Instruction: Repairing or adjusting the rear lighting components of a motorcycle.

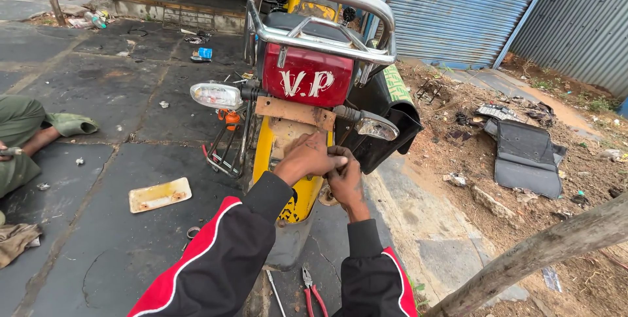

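Hands | left hand (307,157) and right hand (345,176) are pressing together on yellow mudguard (294,193), under rusty bracket (294,113) | fingers are curling shut on something tiny, hidden | both equally near

Both arms wear a black long-sleeved jacket with broad red panels edged in thin white piping along the sleeves; plain black ribbed cuffs end at the wrists, leaving the left hand (309,158) and right hand (345,181) bare.
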